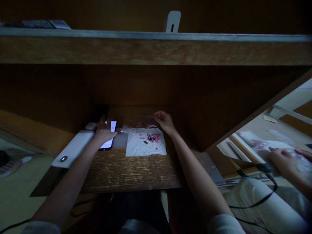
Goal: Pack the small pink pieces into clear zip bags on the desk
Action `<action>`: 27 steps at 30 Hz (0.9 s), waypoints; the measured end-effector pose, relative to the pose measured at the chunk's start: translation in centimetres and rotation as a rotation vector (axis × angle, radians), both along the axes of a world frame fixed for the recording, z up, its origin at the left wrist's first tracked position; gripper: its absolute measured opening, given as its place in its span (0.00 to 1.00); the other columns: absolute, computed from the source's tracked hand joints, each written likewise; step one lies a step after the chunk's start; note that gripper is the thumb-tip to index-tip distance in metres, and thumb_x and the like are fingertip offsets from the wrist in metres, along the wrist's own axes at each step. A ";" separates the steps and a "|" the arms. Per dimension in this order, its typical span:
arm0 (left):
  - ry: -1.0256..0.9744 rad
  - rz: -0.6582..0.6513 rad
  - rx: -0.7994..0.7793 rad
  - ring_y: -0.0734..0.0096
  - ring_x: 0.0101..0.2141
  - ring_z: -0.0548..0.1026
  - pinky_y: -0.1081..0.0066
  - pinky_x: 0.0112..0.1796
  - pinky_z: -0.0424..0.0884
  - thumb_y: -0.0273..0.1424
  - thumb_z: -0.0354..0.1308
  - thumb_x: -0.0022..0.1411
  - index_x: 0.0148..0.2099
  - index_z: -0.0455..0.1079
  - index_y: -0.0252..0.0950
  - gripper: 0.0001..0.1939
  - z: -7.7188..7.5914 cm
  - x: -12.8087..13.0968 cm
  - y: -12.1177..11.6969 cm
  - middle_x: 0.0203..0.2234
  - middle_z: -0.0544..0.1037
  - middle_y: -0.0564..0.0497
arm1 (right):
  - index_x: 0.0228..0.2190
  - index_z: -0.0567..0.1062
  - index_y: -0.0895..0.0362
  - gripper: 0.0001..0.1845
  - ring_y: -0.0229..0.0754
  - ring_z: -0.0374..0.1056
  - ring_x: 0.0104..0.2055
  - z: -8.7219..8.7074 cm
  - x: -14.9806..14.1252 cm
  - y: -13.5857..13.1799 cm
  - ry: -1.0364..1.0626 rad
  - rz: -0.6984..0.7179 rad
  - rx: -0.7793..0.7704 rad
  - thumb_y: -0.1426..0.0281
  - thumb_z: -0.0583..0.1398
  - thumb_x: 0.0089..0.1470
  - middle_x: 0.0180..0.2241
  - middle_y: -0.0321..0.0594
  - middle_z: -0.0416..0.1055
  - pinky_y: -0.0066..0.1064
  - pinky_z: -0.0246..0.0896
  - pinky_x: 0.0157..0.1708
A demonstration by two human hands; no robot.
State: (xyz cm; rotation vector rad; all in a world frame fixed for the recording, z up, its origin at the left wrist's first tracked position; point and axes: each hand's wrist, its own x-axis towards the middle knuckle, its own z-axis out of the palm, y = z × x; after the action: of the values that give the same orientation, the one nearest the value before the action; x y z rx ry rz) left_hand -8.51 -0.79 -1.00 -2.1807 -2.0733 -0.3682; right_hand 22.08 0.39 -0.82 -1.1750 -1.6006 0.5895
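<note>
My left hand (102,132) lies over a phone (107,144) with a lit screen, its fingers spread and its palm covering part of it. My right hand (165,122) is closed in a pinch at the right edge of a clear plastic bag (145,119) holding some small pink pieces. Just in front of that bag, a creased white sheet (133,149) carries a heap of pink bead-like pieces (156,138). A small dark piece (145,142) lies beside the heap. Between the phone and the sheet are flat clear plastic bags (119,141).
A long white device (74,148) stands left of the phone. A wooden shelf edge (156,50) runs across above my hands, with a white object (173,21) on it. At right, another person's hands (284,162) work over similar bags at a neighbouring desk.
</note>
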 end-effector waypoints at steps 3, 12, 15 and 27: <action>0.014 0.002 0.018 0.44 0.57 0.55 0.54 0.51 0.58 0.43 0.53 0.52 0.58 0.57 0.33 0.33 1.4 0.9 -0.4 0.60 0.53 0.37 | 0.35 0.71 0.58 0.12 0.37 0.65 0.30 -0.6 1.1 -0.1 -0.088 -0.091 -0.019 0.67 0.55 0.49 0.27 0.36 0.69 0.27 0.59 0.32; -0.010 -0.567 0.083 0.60 0.49 0.65 0.60 0.49 0.60 0.38 0.48 0.61 0.53 0.65 0.41 0.19 3.9 6.8 -2.5 0.50 0.69 0.49 | 0.36 0.72 0.56 0.11 0.38 0.68 0.32 -0.9 2.1 -0.7 -0.349 -0.217 -0.113 0.66 0.54 0.52 0.31 0.38 0.73 0.27 0.59 0.33; 0.053 -0.564 0.071 0.55 0.49 0.65 0.55 0.48 0.59 0.42 0.49 0.60 0.56 0.62 0.42 0.23 2.6 7.6 -3.0 0.50 0.69 0.46 | 0.36 0.73 0.55 0.12 0.38 0.68 0.33 -0.8 1.7 -0.9 -0.384 -0.229 -0.134 0.65 0.53 0.53 0.32 0.38 0.73 0.27 0.58 0.33; 0.096 -0.402 0.089 0.57 0.47 0.67 0.59 0.49 0.61 0.36 0.44 0.64 0.49 0.67 0.33 0.18 -0.4 7.0 -2.4 0.45 0.71 0.41 | 0.35 0.73 0.52 0.11 0.38 0.69 0.32 -0.7 0.7 -1.4 -0.473 -0.251 -0.180 0.63 0.54 0.53 0.32 0.37 0.75 0.25 0.55 0.28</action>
State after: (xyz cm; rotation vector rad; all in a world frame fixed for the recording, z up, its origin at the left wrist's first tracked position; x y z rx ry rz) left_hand -1.47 -3.14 -1.35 -2.4977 -1.5315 -0.3729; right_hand 22.80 -1.01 -1.54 -1.7162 -1.7728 0.3078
